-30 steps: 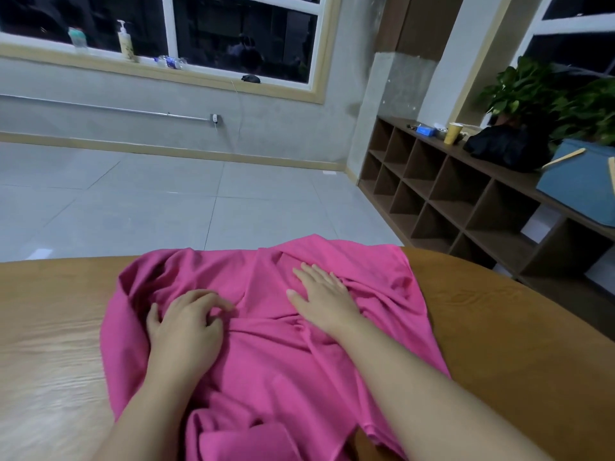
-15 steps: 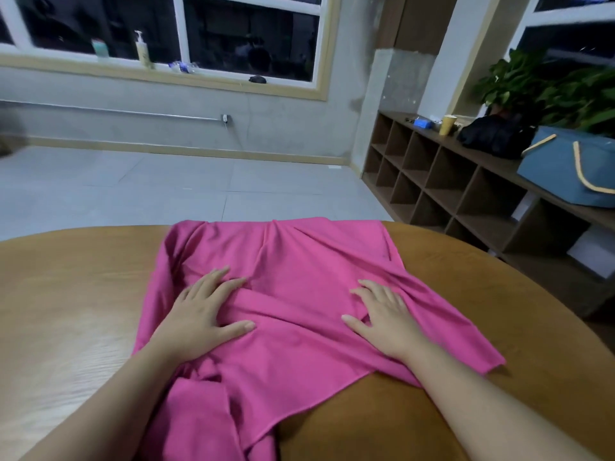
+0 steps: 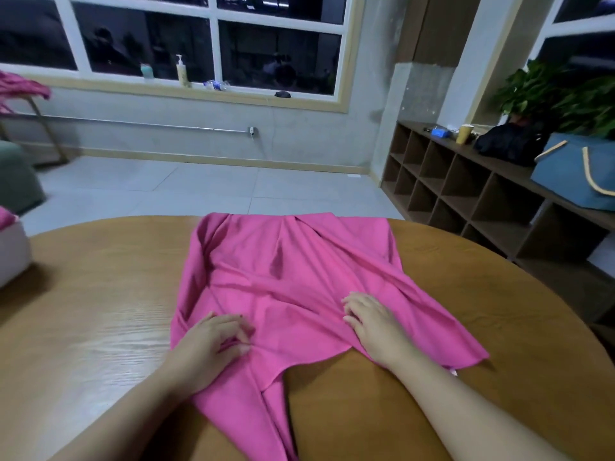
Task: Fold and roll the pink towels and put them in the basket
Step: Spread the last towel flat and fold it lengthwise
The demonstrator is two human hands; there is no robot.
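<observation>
Round wooden table (image 3: pixel 100 327); cubby shelf (image 3: pixel 466 201) right, bearing blue bag (image 3: pixel 565 171), potted plant (image 3: pixel 559 94), yellow cup (image 3: pixel 463 134).

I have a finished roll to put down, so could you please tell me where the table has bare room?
Bare wood lies left of the pink towel, up to the white box at the table's left edge, and right of the towel toward the rim. A small patch shows between the forearms. The middle is crowded: the towel, with the left hand and right hand on it.
</observation>
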